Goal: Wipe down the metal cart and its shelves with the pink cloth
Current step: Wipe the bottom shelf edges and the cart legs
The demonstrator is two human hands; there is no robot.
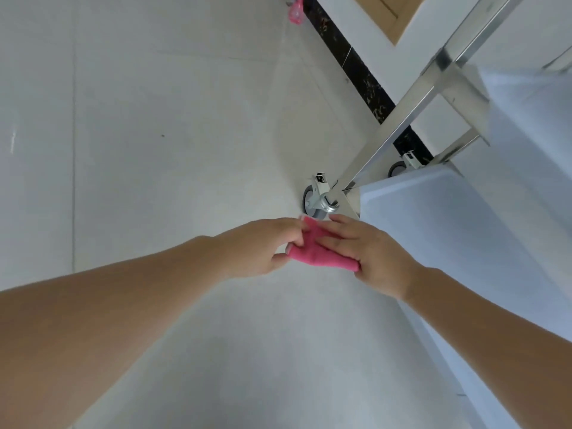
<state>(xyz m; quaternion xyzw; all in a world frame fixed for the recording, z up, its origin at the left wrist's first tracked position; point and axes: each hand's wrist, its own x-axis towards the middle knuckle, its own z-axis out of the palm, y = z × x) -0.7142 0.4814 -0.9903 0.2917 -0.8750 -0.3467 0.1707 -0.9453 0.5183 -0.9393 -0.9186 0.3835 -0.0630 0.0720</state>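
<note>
The floor (154,150) of pale tiles filled most of the view, and the metal cart (402,119) stood at the right, its shiny leg slanting down to the corner where the lowest shelf (448,243) began. Both arms reached out over the floor just short of that corner. The left hand (263,249) pinched one end of the pink cloth (322,253) between thumb and fingertips, while the right hand (371,255) lay over the other end with its fingers fairly straight on top and its thumb hidden under the fabric; it appeared to be clamping the cloth between them. The cloth was bunched into a narrow roll held in the air between the two hands, just in front of the near wheel (315,205) and touching nothing on the cart.

The step looked like readying the cloth for the low parts. It would have gone best folded into a flat pad rather than a roll, so that a broad face met the metal. One hand could then have wrapped it round the leg and drawn it down to the wheel bracket, then along the shelf edge, turning to a fresh face as it soiled.

A small pink object (295,10) lay far off by the dark skirting (356,66).
</note>
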